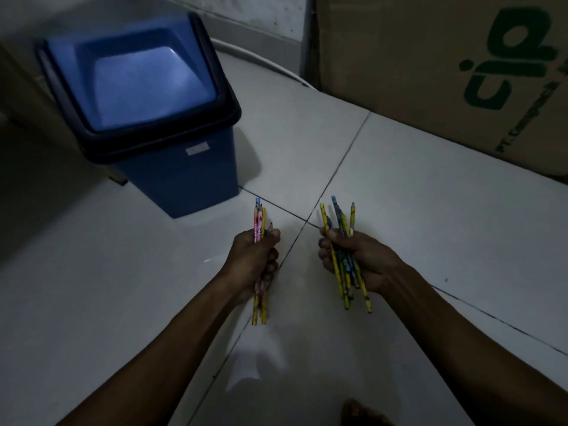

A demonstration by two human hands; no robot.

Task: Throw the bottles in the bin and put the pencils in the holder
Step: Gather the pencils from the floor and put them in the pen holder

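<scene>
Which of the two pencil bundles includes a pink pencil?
The bundle in the left hand, nearer the blue bin: a pink pencil stands among its yellow ones. The right hand's bundle shows only yellow and blue pencils.

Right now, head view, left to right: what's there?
Blue plastic swing-lid bin → left hand gripping a pink-and-yellow pencil bunch → right hand gripping a yellow-and-blue pencil bunch → brown cardboard box with green print.

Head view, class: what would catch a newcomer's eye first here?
The blue swing-lid bin stands at the upper left on the pale tiled floor. At centre, the left hand and right hand each grip a bundle of coloured pencils. A big cardboard box fills the upper right.
</scene>
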